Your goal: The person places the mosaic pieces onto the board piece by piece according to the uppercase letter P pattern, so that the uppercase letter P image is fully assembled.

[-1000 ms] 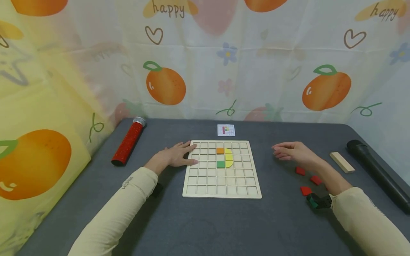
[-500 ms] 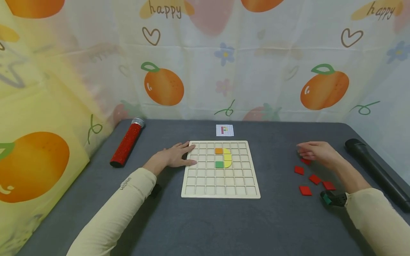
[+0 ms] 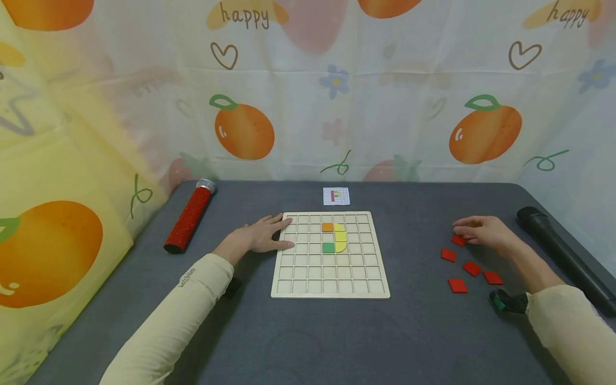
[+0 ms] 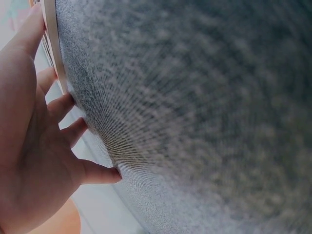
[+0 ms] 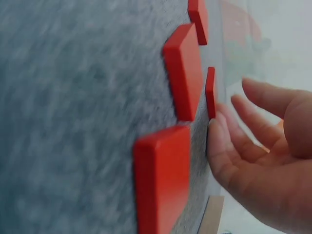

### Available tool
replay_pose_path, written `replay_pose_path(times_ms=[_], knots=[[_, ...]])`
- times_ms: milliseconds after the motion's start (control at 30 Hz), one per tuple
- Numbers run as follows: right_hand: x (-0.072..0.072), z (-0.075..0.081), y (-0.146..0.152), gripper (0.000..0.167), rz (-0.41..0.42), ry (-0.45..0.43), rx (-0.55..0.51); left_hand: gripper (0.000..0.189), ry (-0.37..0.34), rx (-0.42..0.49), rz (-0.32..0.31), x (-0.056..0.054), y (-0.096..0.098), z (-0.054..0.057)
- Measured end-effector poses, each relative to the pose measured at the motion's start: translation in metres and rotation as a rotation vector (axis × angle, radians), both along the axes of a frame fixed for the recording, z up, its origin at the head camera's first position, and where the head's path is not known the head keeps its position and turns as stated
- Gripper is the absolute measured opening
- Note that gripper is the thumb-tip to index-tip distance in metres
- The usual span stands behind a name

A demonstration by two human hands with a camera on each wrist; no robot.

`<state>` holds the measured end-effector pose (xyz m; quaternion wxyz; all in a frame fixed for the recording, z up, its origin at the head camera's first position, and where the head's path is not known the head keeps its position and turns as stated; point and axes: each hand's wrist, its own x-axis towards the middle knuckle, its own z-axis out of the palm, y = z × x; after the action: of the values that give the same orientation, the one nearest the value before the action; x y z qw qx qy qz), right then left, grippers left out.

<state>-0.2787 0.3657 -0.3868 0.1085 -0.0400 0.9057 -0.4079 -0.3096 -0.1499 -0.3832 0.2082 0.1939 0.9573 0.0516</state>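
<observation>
My left hand [image 3: 262,235] rests with spread fingers on the left edge of a pale wooden grid board [image 3: 308,272]. On the board lie an orange square tile [image 3: 327,227], a green square tile [image 3: 328,248] and several yellow pieces [image 3: 340,236] in a column. To the right, my right hand [image 3: 488,232] is over the farthest red tile [image 3: 458,241]. In the right wrist view, a fingertip touches the end of that red tile [image 5: 210,92], while another digit stands apart from it. Several other red tiles [image 3: 471,268] lie nearer on the dark table.
A small printed card [image 3: 336,196] with a coloured grid lies behind the board. At the left is a red glittery microphone [image 3: 190,216], at the right a black microphone [image 3: 568,256]. A beige wooden block [image 5: 212,214] shows only in the right wrist view.
My right hand has moved right, away from the board, and come down to the farthest red tile. My left hand has stayed on the board's edge. The head view has shifted slightly.
</observation>
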Motion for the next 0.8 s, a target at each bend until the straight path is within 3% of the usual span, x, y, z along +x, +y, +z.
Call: replay_pose_path(times_ms=[233,433,800], knots=[[0.0049,-0.0015,0.0024,0.051,0.090,0.090,0.073,0.082,0.005,-0.005,0.007,-0.0009,-0.0003,-0.0004],[0.0053,-0.0032,0.0019,0.047,0.115,0.140,0.154,0.082,0.000,-0.008,0.005,-0.0008,-0.0004,-0.0004],[0.0037,0.0003,-0.0010,0.043,0.147,0.156,0.202,0.082,0.001,0.009,-0.004,-0.0008,-0.0008,-0.0014]])
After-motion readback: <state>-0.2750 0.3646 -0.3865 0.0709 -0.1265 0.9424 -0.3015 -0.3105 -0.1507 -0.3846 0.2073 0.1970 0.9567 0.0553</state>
